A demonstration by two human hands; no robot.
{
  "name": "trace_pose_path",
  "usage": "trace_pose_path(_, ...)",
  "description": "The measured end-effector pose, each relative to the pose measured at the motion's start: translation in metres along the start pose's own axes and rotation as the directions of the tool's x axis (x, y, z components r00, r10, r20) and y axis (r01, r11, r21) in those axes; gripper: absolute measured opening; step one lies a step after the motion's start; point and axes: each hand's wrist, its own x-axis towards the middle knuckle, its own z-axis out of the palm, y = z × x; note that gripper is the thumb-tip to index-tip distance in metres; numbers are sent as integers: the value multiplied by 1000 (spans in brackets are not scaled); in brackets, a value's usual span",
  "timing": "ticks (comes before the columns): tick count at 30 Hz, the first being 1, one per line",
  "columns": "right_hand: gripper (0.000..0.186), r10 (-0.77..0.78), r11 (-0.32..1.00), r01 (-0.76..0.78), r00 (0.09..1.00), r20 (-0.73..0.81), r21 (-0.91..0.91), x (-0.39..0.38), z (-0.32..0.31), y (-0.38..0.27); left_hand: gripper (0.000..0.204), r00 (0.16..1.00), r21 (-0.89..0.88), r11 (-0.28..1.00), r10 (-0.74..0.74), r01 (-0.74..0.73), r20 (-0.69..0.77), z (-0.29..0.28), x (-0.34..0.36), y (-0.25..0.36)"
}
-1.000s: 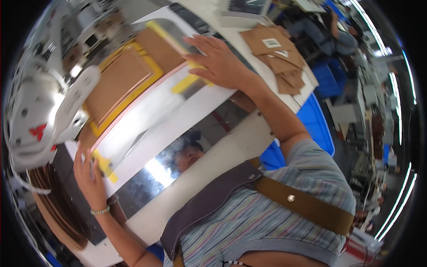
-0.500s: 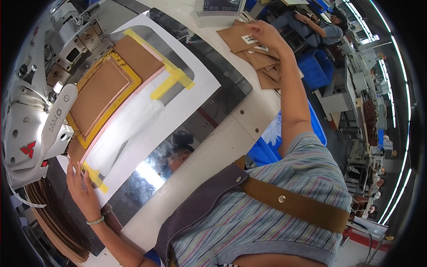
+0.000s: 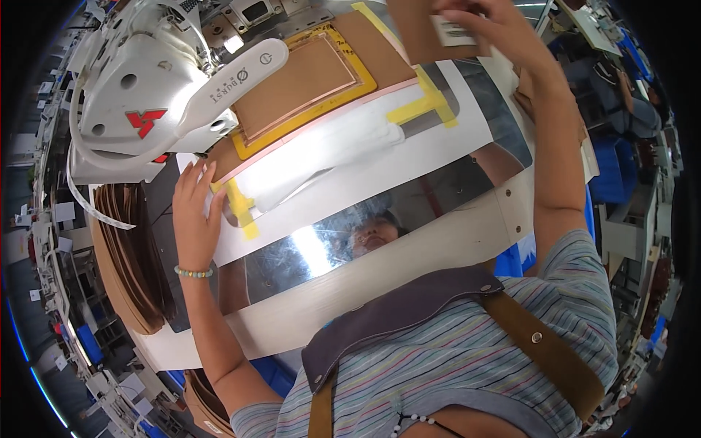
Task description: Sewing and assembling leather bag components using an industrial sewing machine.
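Note:
In my right hand (image 3: 511,36), at the top right, the fingers pinch a brown panel (image 3: 412,33) with a white label (image 3: 454,32) on it. This panel hangs above the far right corner of another brown panel (image 3: 383,67), which lies under a yellow frame (image 3: 359,86) at the white sewing machine (image 3: 139,91). My left hand (image 3: 196,219) rests with its fingers stretched out at the near left end of the framed panel. Strips of yellow tape (image 3: 438,102) sit on the white sheet (image 3: 292,219) under the work.
A shiny metal plate (image 3: 438,201) spans the table in front of the sheet. Several long brown pieces (image 3: 120,255) stand stacked at the left. Behind my right arm lie more brown panels (image 3: 524,91), partly hidden. A white lamp arm (image 3: 234,80) reaches over the frame.
My right hand has lifted a brown panel from the pile at the right and brought it over toward the framed panel. The head view has turned. My left hand stays at the panel's end.

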Motion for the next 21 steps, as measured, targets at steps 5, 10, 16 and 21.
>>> trace_pose_path(5,20,-271,925,308,945,182,-222,60,129,-46,42,999,-56,998,13,-11,35,23,32,-16)
trace_pose_path(10,6,-482,795,468,874,68,-386,95,226,-45,43,998,-78,997,-5,10,60,46,51,-40)
trace_pose_path(16,16,-412,802,479,876,250,-356,103,228,-58,41,983,-248,956,-126,156,131,54,65,-41)
trace_pose_path(21,7,-363,872,437,880,306,-221,111,224,-54,48,971,-291,956,101,-35,215,45,81,-26)
